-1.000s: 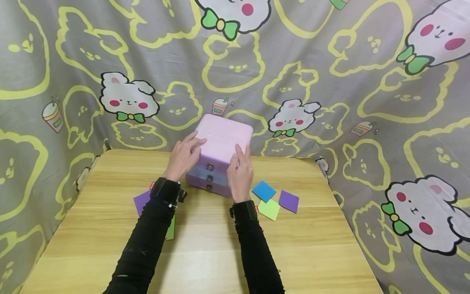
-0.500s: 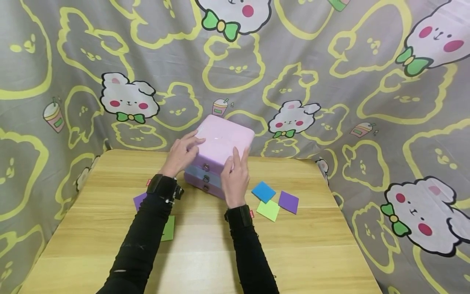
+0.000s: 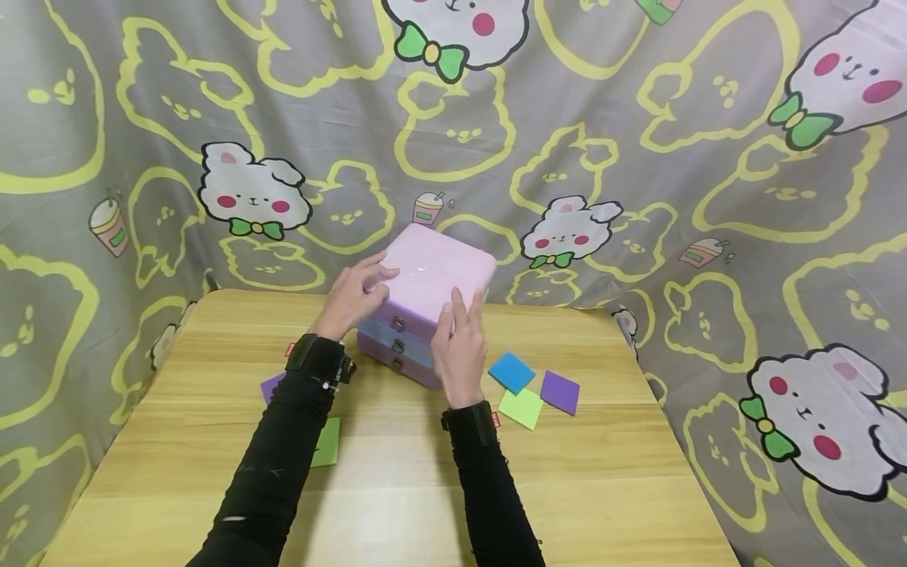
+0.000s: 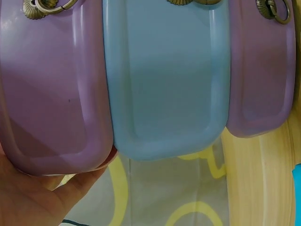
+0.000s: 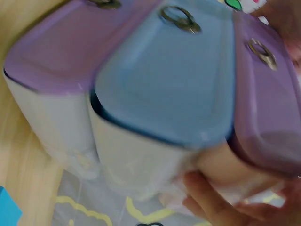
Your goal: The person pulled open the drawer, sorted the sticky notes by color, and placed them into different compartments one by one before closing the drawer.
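Observation:
A small three-tier drawer box (image 3: 435,272) stands at the back middle of the table, turned at an angle. Its lid is pink, and its drawer fronts are purple, blue and purple with ring pulls. My left hand (image 3: 349,298) grips its upper left side, fingers bent at the lid's edge. On the upper right side my right hand (image 3: 459,346) holds it, thumb towards the front. In the left wrist view the blue drawer front (image 4: 167,80) sits between the purple ones. The right wrist view shows fingers (image 5: 207,197) against the pale side wall; this view is blurred.
Right of the box lie a blue square (image 3: 511,372), a purple square (image 3: 560,392) and a light green square (image 3: 521,408). Another purple square (image 3: 272,386) and a green square (image 3: 327,443) are partly under my left arm. A patterned curtain (image 3: 340,94) hangs behind the table.
The drawer box has turned slightly clockwise as seen from above, its front facing a little more to the left. Both hands have stayed on it. The loose squares have not moved.

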Motion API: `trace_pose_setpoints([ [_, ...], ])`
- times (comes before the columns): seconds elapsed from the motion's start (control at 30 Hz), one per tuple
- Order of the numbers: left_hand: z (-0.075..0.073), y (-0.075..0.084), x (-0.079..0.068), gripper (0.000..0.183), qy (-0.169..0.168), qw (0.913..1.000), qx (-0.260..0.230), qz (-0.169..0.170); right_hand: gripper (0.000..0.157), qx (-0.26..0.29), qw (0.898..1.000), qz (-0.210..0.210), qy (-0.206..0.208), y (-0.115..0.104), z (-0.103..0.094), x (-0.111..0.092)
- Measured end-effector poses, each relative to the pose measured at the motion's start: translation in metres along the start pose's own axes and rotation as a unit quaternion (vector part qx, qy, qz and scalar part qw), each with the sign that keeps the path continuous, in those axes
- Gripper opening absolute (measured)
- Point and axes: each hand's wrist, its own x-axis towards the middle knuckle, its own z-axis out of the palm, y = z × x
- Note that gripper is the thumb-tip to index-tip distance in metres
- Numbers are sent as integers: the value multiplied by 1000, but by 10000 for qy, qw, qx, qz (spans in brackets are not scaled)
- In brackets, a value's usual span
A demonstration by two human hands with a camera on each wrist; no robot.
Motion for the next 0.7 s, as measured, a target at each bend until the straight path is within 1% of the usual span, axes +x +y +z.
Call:
trace_pose_setpoints([
  [0.1,1,3,0,44,68,9999,114,59,53,137,9998,-96,-119,3,-13,8],
  [0.17,2,6,0,45,116,9995,282,58,51,96,9994,-318,-115,6,-20,16],
  [0.27,3,15,-1,47,173,9971,738,-40,46,-187,9976,-653,-165,10,-28,32],
  [0.33,4,22,-2,50,177,9931,1156,-88,45,-406,9959,-750,-286,13,-31,44],
  [0.4,6,28,-4,53,158,9882,1520,-127,45,-616,9940,-771,-478,15,-34,57],
  [0.47,8,34,-6,55,158,9839,1772,-171,46,-827,9908,-794,-723,18,-35,70],
  [0.57,11,42,-9,56,178,9808,1922,-269,50,-1144,9836,-872,-1092,20,-36,89],
  [0.7,15,51,-12,63,126,9764,2124,-376,56,-1514,9727,-782,-1575,19,-37,112],
])
